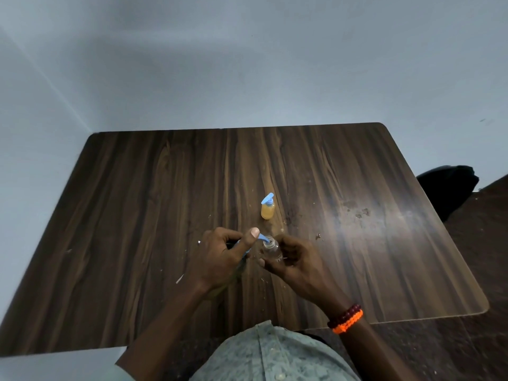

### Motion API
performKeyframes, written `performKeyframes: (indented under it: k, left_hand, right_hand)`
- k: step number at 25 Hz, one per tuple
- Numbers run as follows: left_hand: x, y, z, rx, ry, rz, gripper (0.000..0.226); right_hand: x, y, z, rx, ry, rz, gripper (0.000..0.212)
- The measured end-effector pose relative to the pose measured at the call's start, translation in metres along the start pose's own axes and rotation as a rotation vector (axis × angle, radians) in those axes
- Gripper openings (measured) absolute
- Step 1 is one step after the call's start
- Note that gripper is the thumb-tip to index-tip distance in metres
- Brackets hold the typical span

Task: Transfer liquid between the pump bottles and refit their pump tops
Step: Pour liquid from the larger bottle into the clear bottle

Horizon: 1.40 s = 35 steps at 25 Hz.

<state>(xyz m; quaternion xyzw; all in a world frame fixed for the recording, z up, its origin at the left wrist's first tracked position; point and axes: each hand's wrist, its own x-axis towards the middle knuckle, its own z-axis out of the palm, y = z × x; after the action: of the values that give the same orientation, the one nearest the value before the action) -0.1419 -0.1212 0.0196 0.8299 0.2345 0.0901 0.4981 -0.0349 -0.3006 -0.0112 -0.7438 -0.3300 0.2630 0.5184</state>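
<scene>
A small bottle of yellow liquid [267,209] with a blue pump top stands upright in the middle of the dark wooden table [137,188]. Nearer to me, my right hand [291,259] grips a small clear bottle [272,248] whose neck is open. My left hand [220,257] holds a second bottle, mostly hidden in my fist, with a blue pump top [263,238]. My thumb rests on the pump top, and its spout tip sits at the clear bottle's open mouth.
Small spots and crumbs lie on the table around the bottles and to the right [357,213]. A dark object [450,188] sits on the floor past the table's right edge. Pale walls stand behind the table.
</scene>
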Motion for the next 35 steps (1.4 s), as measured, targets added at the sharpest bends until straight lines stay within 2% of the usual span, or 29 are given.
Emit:
performKeyframes:
  k: [3, 6, 8, 13, 16, 18, 23, 28, 32, 35]
  left_hand:
    - [-0.001, 0.0, 0.002, 0.074, 0.042, 0.015, 0.077]
    - [-0.002, 0.003, 0.002, 0.124, 0.044, 0.027, 0.105]
    - [0.0, 0.005, -0.001, 0.138, 0.038, 0.034, 0.113]
    - [-0.002, 0.008, -0.002, 0.19, 0.048, 0.03, 0.092]
    - [-0.002, 0.008, -0.002, 0.178, 0.051, 0.035, 0.11]
    - [-0.001, 0.008, -0.004, 0.173, 0.044, 0.037, 0.113]
    - [-0.001, 0.011, -0.005, 0.208, 0.076, 0.051, 0.081]
    - [0.002, 0.01, -0.007, 0.228, 0.044, 0.058, 0.099]
    - [0.004, 0.014, -0.008, 0.275, 0.049, 0.064, 0.084]
    - [0.006, 0.013, -0.006, 0.28, 0.048, 0.058, 0.088]
  right_hand:
    - [-0.002, -0.002, 0.002, -0.025, -0.002, -0.009, 0.032]
    - [0.0, -0.004, 0.003, -0.042, 0.037, -0.017, 0.037]
    - [0.001, -0.007, 0.001, -0.035, 0.048, -0.029, 0.042]
    - [0.0, -0.008, 0.0, -0.07, 0.025, -0.036, 0.034]
    - [0.0, -0.008, 0.0, -0.061, 0.038, -0.026, 0.038]
    - [0.001, -0.008, -0.002, -0.05, 0.037, -0.03, 0.038]
    - [0.001, -0.009, 0.0, -0.062, 0.034, -0.043, 0.033]
    - [0.008, -0.008, 0.001, -0.043, 0.064, -0.037, 0.037]
    - [0.013, -0.004, 0.004, -0.016, 0.057, -0.026, 0.036]
    - [0.014, -0.002, 0.008, 0.009, 0.063, -0.019, 0.035]
